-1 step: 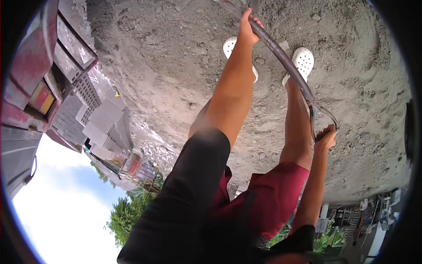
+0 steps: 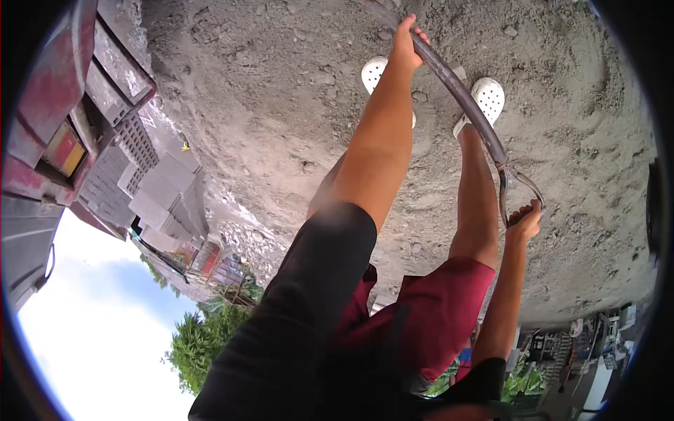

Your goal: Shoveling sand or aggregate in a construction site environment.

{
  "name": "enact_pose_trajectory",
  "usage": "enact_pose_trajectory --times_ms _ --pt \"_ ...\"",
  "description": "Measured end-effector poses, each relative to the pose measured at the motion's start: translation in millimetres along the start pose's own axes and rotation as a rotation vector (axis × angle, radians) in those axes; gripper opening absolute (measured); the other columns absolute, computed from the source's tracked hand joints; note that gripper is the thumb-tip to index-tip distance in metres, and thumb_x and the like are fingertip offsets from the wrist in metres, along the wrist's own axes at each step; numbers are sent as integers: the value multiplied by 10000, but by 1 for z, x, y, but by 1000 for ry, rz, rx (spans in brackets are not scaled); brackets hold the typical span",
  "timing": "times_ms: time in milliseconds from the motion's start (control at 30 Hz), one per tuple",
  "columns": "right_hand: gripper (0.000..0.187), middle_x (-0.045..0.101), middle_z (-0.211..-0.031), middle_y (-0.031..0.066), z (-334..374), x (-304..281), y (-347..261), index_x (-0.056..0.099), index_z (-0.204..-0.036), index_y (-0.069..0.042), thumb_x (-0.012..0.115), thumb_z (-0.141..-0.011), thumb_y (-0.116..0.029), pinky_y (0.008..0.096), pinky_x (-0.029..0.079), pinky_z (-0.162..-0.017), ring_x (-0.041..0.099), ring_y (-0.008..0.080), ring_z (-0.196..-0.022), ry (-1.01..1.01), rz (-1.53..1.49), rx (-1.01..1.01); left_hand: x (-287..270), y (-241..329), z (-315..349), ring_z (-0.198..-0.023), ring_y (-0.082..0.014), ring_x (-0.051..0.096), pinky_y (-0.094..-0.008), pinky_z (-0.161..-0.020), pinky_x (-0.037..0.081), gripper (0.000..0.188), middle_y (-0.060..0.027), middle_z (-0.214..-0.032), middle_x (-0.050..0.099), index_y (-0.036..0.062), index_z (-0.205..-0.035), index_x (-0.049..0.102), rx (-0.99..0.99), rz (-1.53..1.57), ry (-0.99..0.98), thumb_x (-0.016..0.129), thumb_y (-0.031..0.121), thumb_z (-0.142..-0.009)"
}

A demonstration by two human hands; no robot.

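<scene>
A shovel (image 2: 460,93) with a dark, worn shaft and a split D-shaped grip slants across the upper right; its blade end is beyond the top edge. My left hand (image 2: 409,43) is wrapped round the shaft near the top of the view, thumb along it. Lower right, the fingers of my right hand (image 2: 524,222) close on the crossbar of the grip. The shaft passes just in front of my right foot, in a white clog (image 2: 489,98). Behind my left forearm the other white clog (image 2: 373,73) is partly hidden.
Loose grey sandy soil (image 2: 260,112) with small stones surrounds my feet. At left stand a worn red truck (image 2: 53,84) and stacked grey concrete blocks (image 2: 165,193). A leafy tree (image 2: 203,344) rises lower left; assorted clutter (image 2: 562,351) sits lower right.
Both hands and the shovel sit slightly farther right and lower in the picture, and the feet and ground have shifted a little too. The grip of both hands is unchanged.
</scene>
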State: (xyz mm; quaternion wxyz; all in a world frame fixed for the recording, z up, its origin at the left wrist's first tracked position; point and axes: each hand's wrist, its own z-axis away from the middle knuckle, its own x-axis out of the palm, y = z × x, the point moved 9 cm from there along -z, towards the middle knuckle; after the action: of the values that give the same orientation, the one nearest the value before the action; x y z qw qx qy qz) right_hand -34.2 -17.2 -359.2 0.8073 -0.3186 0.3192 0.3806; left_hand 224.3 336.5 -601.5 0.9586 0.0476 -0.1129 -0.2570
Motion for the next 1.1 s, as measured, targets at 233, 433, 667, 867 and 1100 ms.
enact_pose_trajectory --times_ms 233,433,667,867,1100 --pt "304 461 -535 1 54 -56 -248 465 -586 -74 669 -733 -245 286 323 -390 407 113 -426 95 120 -563 104 13 99 -529 -160 470 -329 -507 422 165 -28 -615 438 87 -687 465 -54 353 -170 609 167 -691" --pt "382 456 -497 20 248 4 -488 474 -548 -78 672 -757 -329 283 307 -349 402 119 -395 -61 387 -1144 86 103 255 -593 -165 458 -331 -578 416 158 -32 -642 410 101 -680 433 73 944 -233 570 173 -714" --pt "314 487 -539 0 527 353 -251 528 -590 -63 577 -817 -275 236 297 -453 427 81 -469 -1003 1026 -1431 -260 188 475 -662 -168 496 -332 -782 426 118 -17 -642 483 108 -691 465 809 1482 83 572 74 -654" --pt "111 516 -696 13 708 -37 156 575 -738 -112 635 -674 -179 278 425 -581 539 134 -637 -2820 1209 -1000 -536 -30 831 -702 -211 492 -324 -708 452 274 -86 -751 481 -28 -844 461 1151 1571 705 588 170 -702" --pt "213 532 -655 41 653 -45 147 535 -701 -60 730 -644 -125 272 408 -579 517 168 -581 -2404 1458 -1024 -497 -75 754 -710 -130 506 -280 -691 447 309 -31 -766 510 35 -820 471 1205 1820 423 619 263 -674"
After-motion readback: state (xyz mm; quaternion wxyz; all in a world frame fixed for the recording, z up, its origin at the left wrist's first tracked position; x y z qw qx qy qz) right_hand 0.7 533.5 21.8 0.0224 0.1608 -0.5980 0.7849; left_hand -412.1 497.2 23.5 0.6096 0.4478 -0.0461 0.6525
